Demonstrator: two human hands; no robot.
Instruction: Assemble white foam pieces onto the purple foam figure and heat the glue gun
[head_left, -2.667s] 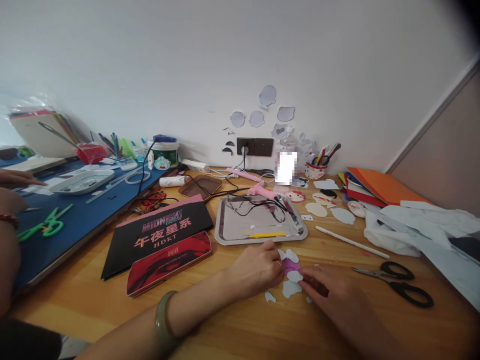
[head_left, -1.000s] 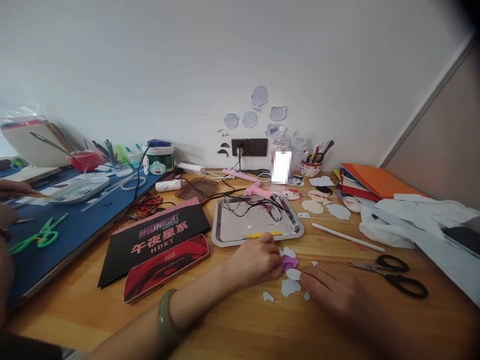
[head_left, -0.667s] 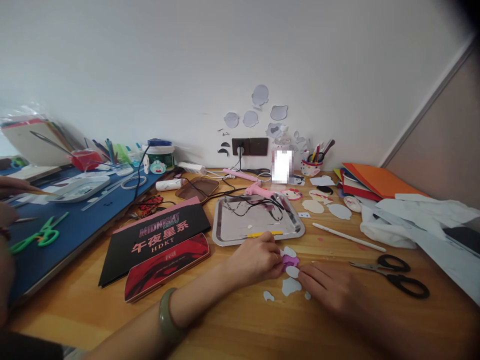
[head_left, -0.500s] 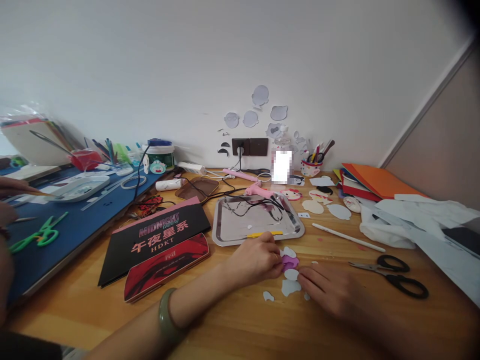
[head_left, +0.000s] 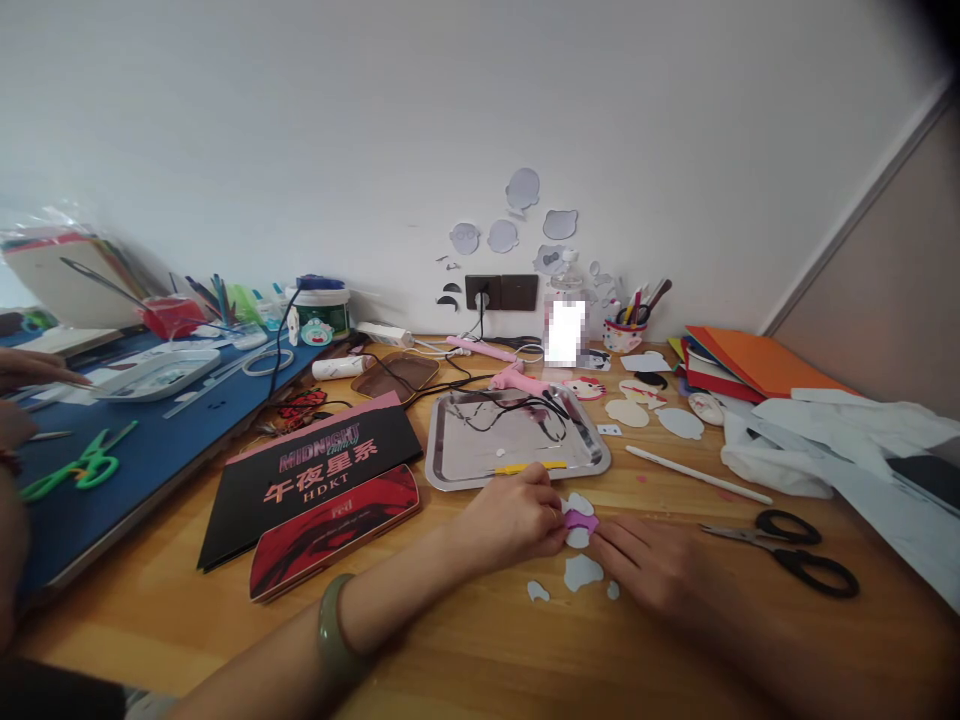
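Observation:
Between my hands, a small purple cutout (head_left: 582, 520) lies with a white cutout (head_left: 579, 503) above it and a white oval piece (head_left: 577, 538) below. My left hand (head_left: 517, 515), a green bangle on its wrist, is closed with its fingertips at the purple cutout's left edge. From the right, my right hand (head_left: 649, 565) has its fingers together and presses the tips on the right edge of the purple cutout. The grip of both thumbs is partly hidden. A larger white scrap (head_left: 583, 572) and a small white scrap (head_left: 538, 591) lie nearer me on the wooden table.
Behind my hands stands a metal tray (head_left: 442, 472) with a yellow tool (head_left: 531, 467). Black-handled scissors (head_left: 780, 550) and a white stick (head_left: 697, 474) lie right. A black box (head_left: 315, 480) is left. Another person's hand (head_left: 37, 370) works over the blue mat (head_left: 161, 440).
My right fingers have shifted slightly up from the white oval piece to the purple cutout. The purple cutout looks flatter, and the oval piece is more covered. My left hand stays put.

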